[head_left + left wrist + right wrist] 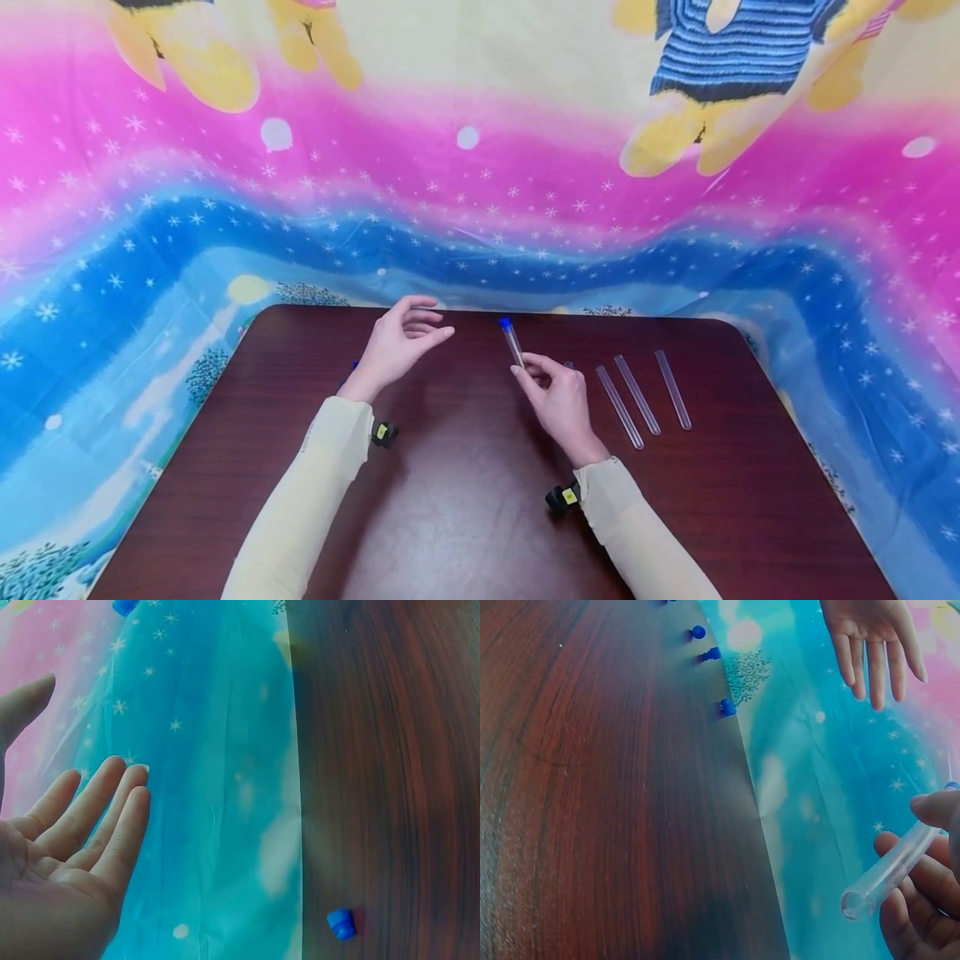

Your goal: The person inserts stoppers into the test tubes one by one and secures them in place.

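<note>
the right hand (561, 404) pinches the capped tube (513, 344) above the table (465, 508), left of the loose tubes (637, 396); the left hand (401, 343), farther left, holds nothing, thumb and fingers apart — a light, steady pinch clear of the blue cap (506, 323) should serve best.

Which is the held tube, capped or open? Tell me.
Capped: a blue cap sits on one end of the tube, which the right hand grips.

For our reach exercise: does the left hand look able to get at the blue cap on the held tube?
Probably yes: the left hand is empty, and nothing shows between it and the blue cap, which tops the tube clear of the right hand.
</note>
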Demonstrator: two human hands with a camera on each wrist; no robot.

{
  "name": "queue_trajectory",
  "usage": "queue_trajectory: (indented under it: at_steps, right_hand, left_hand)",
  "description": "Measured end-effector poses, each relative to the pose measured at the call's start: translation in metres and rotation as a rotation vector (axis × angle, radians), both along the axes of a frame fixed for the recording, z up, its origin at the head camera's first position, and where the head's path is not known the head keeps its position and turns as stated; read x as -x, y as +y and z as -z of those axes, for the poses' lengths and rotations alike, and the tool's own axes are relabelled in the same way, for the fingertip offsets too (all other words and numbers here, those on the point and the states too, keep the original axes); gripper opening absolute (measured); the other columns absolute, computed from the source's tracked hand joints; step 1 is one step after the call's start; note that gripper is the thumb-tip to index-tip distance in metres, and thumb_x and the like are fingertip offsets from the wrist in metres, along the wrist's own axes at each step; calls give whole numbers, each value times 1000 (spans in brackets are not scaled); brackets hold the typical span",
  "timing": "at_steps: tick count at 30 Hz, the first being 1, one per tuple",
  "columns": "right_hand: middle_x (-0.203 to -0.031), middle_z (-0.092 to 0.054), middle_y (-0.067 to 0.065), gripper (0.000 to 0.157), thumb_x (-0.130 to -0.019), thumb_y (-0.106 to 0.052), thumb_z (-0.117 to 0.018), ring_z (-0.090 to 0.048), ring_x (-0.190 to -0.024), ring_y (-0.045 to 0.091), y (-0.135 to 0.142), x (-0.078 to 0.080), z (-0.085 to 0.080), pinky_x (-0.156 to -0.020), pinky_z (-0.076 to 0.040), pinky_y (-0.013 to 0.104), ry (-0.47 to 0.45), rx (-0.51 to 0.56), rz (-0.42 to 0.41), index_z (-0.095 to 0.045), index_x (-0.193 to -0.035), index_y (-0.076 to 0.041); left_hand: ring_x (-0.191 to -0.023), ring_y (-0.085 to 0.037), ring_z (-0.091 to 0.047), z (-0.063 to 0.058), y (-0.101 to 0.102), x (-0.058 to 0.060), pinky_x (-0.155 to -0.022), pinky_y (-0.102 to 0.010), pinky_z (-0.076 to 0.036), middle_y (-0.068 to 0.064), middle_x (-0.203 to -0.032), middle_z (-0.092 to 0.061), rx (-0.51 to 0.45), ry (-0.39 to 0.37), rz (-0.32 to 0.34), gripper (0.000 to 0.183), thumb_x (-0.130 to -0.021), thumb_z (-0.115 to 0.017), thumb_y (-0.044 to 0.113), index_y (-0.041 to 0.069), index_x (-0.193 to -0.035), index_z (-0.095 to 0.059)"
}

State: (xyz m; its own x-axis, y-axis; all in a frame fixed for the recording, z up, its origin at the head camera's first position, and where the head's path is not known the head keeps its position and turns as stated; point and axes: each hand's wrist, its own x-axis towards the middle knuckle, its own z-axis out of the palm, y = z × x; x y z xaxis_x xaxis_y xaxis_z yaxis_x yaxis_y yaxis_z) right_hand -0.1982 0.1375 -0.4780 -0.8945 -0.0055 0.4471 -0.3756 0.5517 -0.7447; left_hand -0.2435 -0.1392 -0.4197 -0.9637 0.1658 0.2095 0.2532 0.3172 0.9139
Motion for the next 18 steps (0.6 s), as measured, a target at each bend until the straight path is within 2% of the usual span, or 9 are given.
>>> queue_trajectory:
  at_steps: [5, 11, 18]
  right_hand:
    - [-89, -76, -3, 31, -93, -29, -78, -68, -72, 8, 1, 0, 2, -69, -59, 33, -11, 17, 6, -76, -119, -14]
    - [-88, -76, -4, 25, -92, -28, -79, -70, -72, 7, 3, 1, 6, -67, -59, 32, -29, 42, 10, -74, -112, -15]
    - [-89, -76, -3, 22, -92, -25, -79, -71, -72, 10, 5, 1, 8, -65, -59, 32, -42, 44, 12, -73, -111, -13]
  left_hand:
    - [-104, -27, -68, -1, -11, -2, -93, -40, -53, -2, -117, -70, 10, 4, -28, 58, -86, -83, 41, 18, -134, -58]
    - [-103, -25, -68, 1, -25, -3, -93, -41, -53, -3, -117, -70, 34, 15, -59, 58, -87, -82, 40, 17, -134, -58]
    - [-102, -21, -69, 7, -41, -5, -92, -41, -54, -4, -117, -69, 71, 5, -101, 56, -87, -82, 40, 15, -132, -59]
